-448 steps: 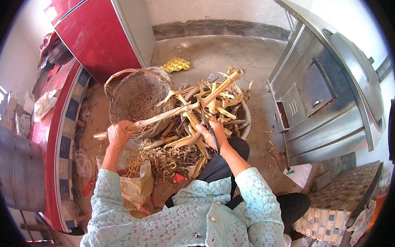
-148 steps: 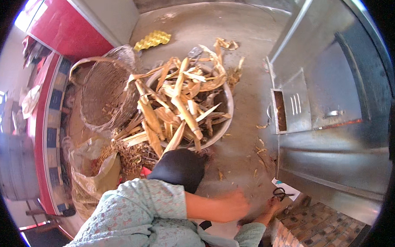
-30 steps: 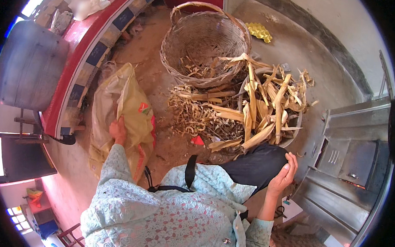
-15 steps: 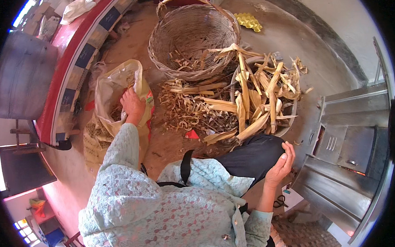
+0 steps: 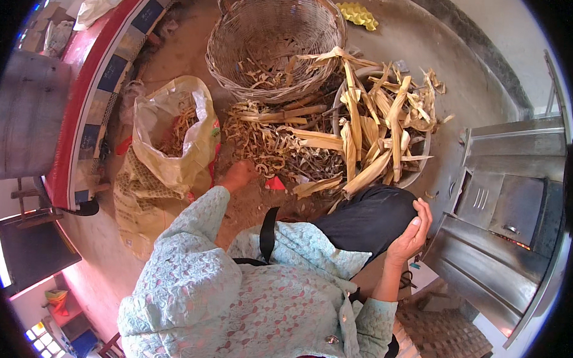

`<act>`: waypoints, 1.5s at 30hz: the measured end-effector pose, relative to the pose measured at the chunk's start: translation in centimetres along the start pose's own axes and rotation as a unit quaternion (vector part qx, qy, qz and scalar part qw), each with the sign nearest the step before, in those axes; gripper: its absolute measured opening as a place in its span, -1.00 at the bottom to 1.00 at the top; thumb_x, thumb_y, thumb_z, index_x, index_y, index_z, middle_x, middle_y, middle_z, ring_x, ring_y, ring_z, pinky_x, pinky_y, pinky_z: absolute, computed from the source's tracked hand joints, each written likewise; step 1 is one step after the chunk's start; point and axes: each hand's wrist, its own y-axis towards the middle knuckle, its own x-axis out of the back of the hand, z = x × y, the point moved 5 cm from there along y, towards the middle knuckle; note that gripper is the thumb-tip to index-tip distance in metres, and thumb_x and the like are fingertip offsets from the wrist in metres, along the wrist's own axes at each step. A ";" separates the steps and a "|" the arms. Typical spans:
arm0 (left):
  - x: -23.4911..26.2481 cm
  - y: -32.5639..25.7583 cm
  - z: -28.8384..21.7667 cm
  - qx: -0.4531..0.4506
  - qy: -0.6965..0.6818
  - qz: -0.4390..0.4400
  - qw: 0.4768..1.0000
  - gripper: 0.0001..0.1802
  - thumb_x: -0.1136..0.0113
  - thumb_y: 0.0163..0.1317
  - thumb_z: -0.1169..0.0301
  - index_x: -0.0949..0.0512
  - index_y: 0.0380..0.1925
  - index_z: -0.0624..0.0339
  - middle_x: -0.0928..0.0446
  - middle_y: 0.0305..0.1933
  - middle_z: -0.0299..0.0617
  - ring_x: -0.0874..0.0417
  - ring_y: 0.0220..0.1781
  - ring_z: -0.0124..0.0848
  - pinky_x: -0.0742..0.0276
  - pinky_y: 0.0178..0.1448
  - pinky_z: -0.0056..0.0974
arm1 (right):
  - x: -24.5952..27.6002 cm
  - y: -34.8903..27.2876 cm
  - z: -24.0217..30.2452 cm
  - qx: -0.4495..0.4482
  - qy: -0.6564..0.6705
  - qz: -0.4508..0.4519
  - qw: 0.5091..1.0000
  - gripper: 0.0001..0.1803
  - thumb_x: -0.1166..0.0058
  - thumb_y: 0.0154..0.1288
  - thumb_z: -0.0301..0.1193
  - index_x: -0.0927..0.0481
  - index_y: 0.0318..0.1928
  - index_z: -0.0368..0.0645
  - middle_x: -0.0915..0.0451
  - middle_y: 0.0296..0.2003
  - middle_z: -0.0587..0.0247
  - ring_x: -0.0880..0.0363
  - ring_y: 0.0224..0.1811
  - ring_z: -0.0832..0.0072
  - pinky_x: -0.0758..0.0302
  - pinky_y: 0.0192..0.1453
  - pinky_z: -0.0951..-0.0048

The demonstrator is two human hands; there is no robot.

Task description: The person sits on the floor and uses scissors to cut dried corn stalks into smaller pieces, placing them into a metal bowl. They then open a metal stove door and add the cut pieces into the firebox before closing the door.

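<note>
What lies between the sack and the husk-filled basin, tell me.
In the head view, a loose pile of dry scraps and stalks lies between the sack and basin, the left hand and a red scrap at its near edge.

Left hand (image 5: pixel 238 175) outstretched, right hand (image 5: pixel 410 237) at knee (image 5: pixel 386 211)

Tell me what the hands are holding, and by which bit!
The right hand holds nothing that shows; it is open at the knee. The left hand is by the scraps; its fingers are hidden, so I can't tell.
</note>
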 end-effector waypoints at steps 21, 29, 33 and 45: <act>-9.3 7.9 7.8 0.202 -0.343 0.098 0.912 0.01 -0.35 -0.05 0.14 -0.01 0.34 0.19 -0.01 0.37 0.20 -0.12 0.37 0.00 -0.19 0.32 -0.12 | -1.3 0.2 -0.3 -0.036 -0.016 -0.002 0.999 -0.58 0.38 0.36 -0.31 -0.48 -0.15 -0.40 -0.43 -0.01 -0.02 -0.36 0.08 0.19 -0.20 0.25 0.22; -7.1 9.1 1.8 0.194 -0.205 -0.125 0.951 -0.13 -0.23 0.09 0.26 0.00 0.31 0.30 0.02 0.37 0.21 0.04 0.43 0.03 -0.11 0.36 -0.05 | -1.7 0.4 0.0 -0.037 -0.015 0.007 0.999 -0.58 0.38 0.35 -0.30 -0.47 -0.15 -0.40 -0.42 -0.01 -0.03 -0.34 0.09 0.19 -0.18 0.27 0.20; -1.6 6.3 0.9 0.120 -0.278 -0.011 0.953 -0.25 -0.24 0.04 0.26 -0.20 0.24 0.21 -0.14 0.32 0.06 -0.18 0.33 0.00 -0.21 0.30 -0.06 | -1.6 0.4 -0.1 -0.045 -0.012 0.013 0.999 -0.59 0.38 0.35 -0.30 -0.45 -0.14 -0.40 -0.41 -0.01 -0.03 -0.33 0.10 0.19 -0.16 0.28 0.20; 6.0 13.3 5.1 0.132 0.172 -0.226 0.950 -0.16 -0.25 -0.12 0.50 -0.19 0.26 -0.05 0.00 0.39 -0.03 -0.18 0.28 0.06 -0.41 0.12 0.00 | -1.3 0.2 -0.5 -0.065 -0.028 0.018 0.997 -0.58 0.38 0.35 -0.25 -0.42 -0.15 -0.37 -0.38 0.01 -0.07 -0.31 0.11 0.16 -0.16 0.28 0.15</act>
